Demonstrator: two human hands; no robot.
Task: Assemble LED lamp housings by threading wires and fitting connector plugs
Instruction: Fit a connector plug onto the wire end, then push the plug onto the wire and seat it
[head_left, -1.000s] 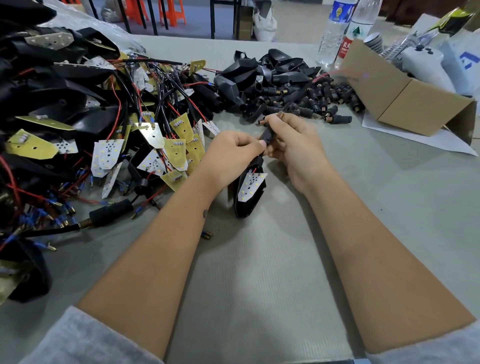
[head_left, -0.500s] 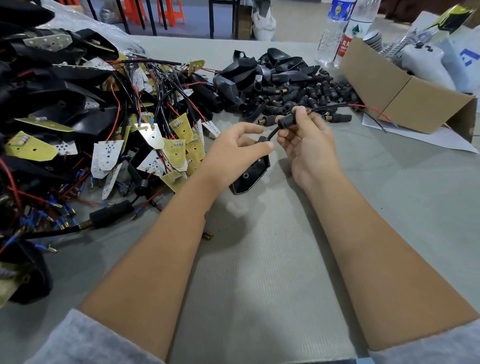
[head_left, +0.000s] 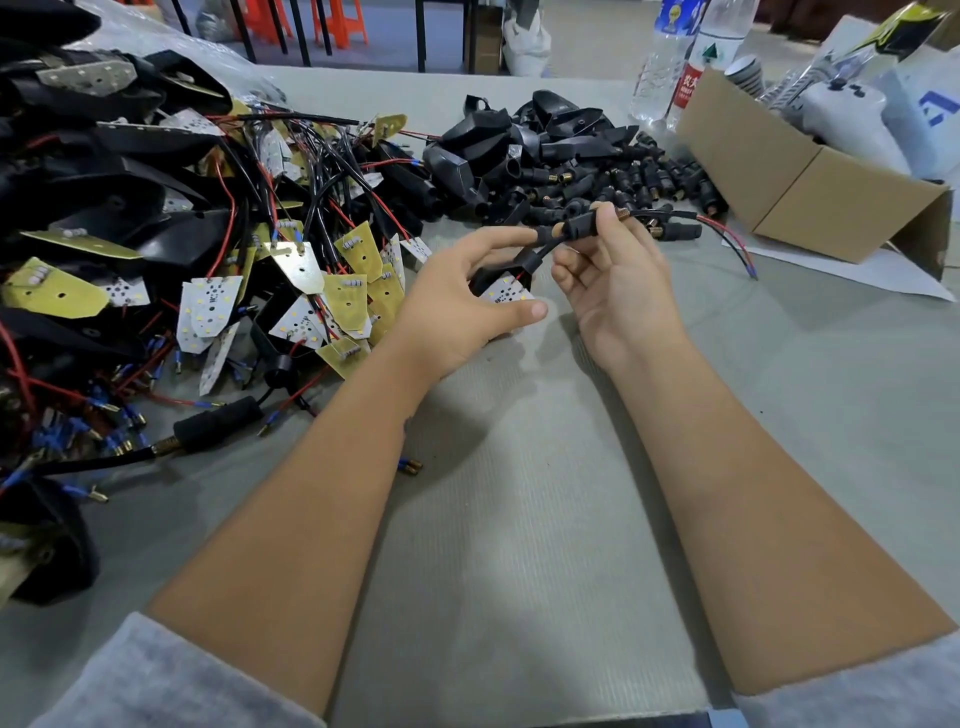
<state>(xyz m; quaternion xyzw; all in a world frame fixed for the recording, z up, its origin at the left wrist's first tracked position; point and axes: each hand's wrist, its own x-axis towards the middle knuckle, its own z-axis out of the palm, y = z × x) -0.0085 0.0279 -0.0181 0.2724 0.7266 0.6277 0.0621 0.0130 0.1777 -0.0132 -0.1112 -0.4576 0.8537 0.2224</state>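
Step in hand: connector plug is being fitted along the wires of one lamp housing, which sits just above the table, by my reading.
Next move: likely sliding the plug down toward the housing's neck, keeping the red and black leads free.
Left hand: fingers curled round the housing, LED board facing up, forefinger stretched toward the plug.
Right hand: thumb and forefinger pinch the plug; other fingers loosely curled.
Spare plugs: heaped beyond the hands.

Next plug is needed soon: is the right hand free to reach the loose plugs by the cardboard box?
Probably not yet: the right hand pinches a plug, though the loose plugs lie unobstructed just beyond it.
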